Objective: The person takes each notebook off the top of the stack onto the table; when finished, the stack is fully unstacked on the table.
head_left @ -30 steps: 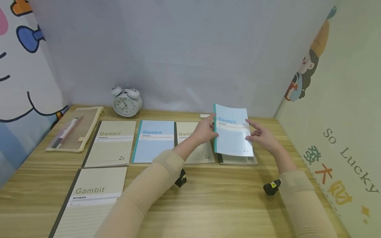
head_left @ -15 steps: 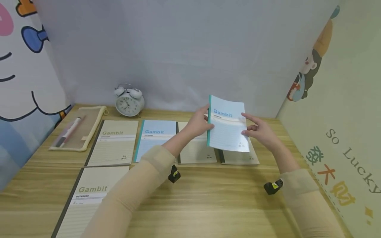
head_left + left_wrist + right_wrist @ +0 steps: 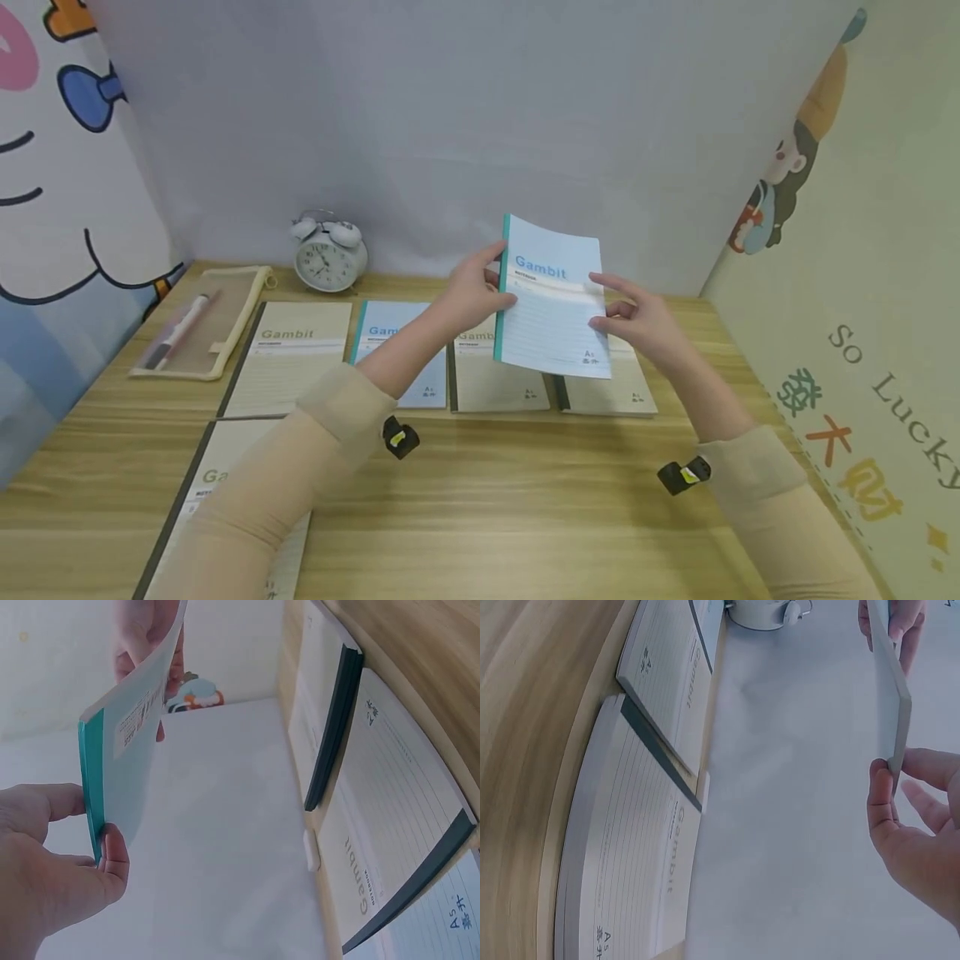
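Observation:
A light blue notebook point(image 3: 551, 312) with a teal spine is held up in the air, tilted, above the two beige notebooks at the right of the row. My left hand point(image 3: 476, 287) pinches its spine edge between thumb and fingers. On the opposite edge, my right hand point(image 3: 637, 317) pinches it the same way. In the left wrist view the notebook's back cover point(image 3: 135, 742) shows a barcode label. Below it lie a beige notebook point(image 3: 498, 387) and, at the right end, a thicker-looking beige stack point(image 3: 641, 847), both with dark spines.
Another blue notebook point(image 3: 412, 379) and a beige notebook point(image 3: 300, 367) continue the row leftward. A larger beige notebook point(image 3: 288, 533) lies in front, partly behind my left sleeve. A mesh pencil pouch point(image 3: 225, 312) with pens and a white alarm clock point(image 3: 330, 262) stand at the back left.
Both hands have lifted the blue notebook off the right-end beige stack and carried it up and to the left. More of that stack now shows.

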`<act>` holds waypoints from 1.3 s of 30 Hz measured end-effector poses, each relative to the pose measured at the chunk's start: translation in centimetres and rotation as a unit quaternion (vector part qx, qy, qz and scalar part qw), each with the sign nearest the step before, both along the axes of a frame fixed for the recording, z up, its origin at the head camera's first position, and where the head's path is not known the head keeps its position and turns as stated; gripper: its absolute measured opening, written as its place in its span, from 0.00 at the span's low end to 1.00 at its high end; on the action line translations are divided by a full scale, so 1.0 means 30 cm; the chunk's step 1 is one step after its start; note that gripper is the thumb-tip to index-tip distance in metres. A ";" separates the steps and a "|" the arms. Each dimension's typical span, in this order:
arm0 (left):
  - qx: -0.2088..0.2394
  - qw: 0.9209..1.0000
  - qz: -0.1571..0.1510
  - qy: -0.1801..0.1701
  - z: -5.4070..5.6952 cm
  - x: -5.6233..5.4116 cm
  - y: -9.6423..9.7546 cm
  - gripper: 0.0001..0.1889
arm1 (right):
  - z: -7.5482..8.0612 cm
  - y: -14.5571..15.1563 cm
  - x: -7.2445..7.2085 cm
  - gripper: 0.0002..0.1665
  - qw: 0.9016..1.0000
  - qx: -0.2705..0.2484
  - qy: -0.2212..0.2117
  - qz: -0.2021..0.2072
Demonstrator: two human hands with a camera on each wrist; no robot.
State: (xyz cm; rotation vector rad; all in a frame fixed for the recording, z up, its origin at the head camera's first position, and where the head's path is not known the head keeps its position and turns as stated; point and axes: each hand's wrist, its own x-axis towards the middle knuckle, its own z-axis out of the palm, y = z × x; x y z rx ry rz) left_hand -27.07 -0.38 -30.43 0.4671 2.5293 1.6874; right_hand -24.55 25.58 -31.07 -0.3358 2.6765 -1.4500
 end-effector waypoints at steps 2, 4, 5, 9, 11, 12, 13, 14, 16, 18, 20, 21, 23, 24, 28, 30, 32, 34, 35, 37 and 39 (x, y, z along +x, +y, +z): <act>-0.001 1.000 0.002 0.001 0.011 0.011 -0.022 0.42 | 0.007 -0.018 0.008 0.39 1.000 -0.017 -0.003 0.002; -0.001 1.000 0.003 -0.001 0.018 0.023 -0.042 0.42 | 0.010 -0.034 0.014 0.39 0.999 -0.033 -0.003 0.004; 0.000 1.000 0.003 -0.002 0.019 0.029 -0.053 0.42 | 0.012 -0.041 0.018 0.39 0.999 -0.040 -0.001 0.005; 0.007 1.000 0.002 -0.010 0.020 0.057 -0.098 0.42 | 0.020 -0.071 0.038 0.39 0.998 -0.060 0.008 0.011; 0.007 1.000 0.002 -0.009 0.017 0.072 -0.123 0.42 | 0.023 -0.089 0.050 0.38 0.998 -0.063 0.019 0.013; 0.006 1.000 0.003 -0.008 0.017 0.080 -0.135 0.42 | 0.023 -0.098 0.056 0.38 0.998 -0.061 0.028 0.015; 0.002 1.000 0.003 -0.004 0.017 0.088 -0.146 0.42 | 0.023 -0.107 0.062 0.37 0.998 -0.058 0.035 0.016; -0.006 1.000 0.004 0.001 0.016 0.094 -0.157 0.42 | 0.022 -0.115 0.068 0.37 0.997 -0.056 0.043 0.018; -0.025 1.000 0.006 0.018 0.016 0.108 -0.178 0.42 | 0.020 -0.133 0.080 0.36 0.997 -0.047 0.060 0.021; -0.048 0.998 0.006 0.038 0.015 0.122 -0.197 0.42 | 0.017 -0.151 0.094 0.36 0.996 -0.047 0.067 0.025; -0.070 0.996 0.004 0.061 0.012 0.138 -0.217 0.42 | 0.013 -0.170 0.109 0.36 0.996 -0.050 0.065 0.026; -0.076 0.994 0.002 0.072 0.011 0.147 -0.226 0.41 | 0.012 -0.180 0.118 0.37 0.996 -0.054 0.060 0.027; -0.090 0.992 0.000 0.093 0.009 0.163 -0.244 0.41 | 0.006 -0.197 0.132 0.37 0.996 -0.066 0.041 0.032; -0.096 0.990 0.000 0.100 0.009 0.171 -0.253 0.41 | 0.002 -0.205 0.138 0.38 0.996 -0.068 0.032 0.037; -0.113 0.987 0.000 0.113 0.005 0.204 -0.294 0.40 | -0.014 -0.239 0.160 0.39 0.995 -0.077 -0.001 0.068; -0.122 0.987 0.001 0.109 -0.001 0.220 -0.318 0.41 | -0.020 -0.255 0.173 0.40 0.993 -0.077 -0.004 0.084; -0.130 0.986 -0.002 0.105 -0.009 0.236 -0.341 0.41 | -0.024 -0.271 0.187 0.43 0.991 -0.087 -0.010 0.097; -0.141 0.985 -0.007 0.101 -0.019 0.251 -0.367 0.41 | -0.028 -0.286 0.201 0.47 0.989 -0.101 -0.018 0.110; -0.147 0.984 -0.010 0.100 -0.025 0.260 -0.380 0.41 | -0.031 -0.294 0.206 0.49 0.987 -0.108 -0.026 0.116; -0.161 0.982 -0.018 0.101 -0.039 0.275 -0.408 0.41 | -0.040 -0.308 0.217 0.51 0.985 -0.115 -0.040 0.125; -0.175 0.978 -0.028 0.107 -0.052 0.287 -0.435 0.40 | -0.052 -0.321 0.226 0.52 0.983 -0.117 -0.050 0.131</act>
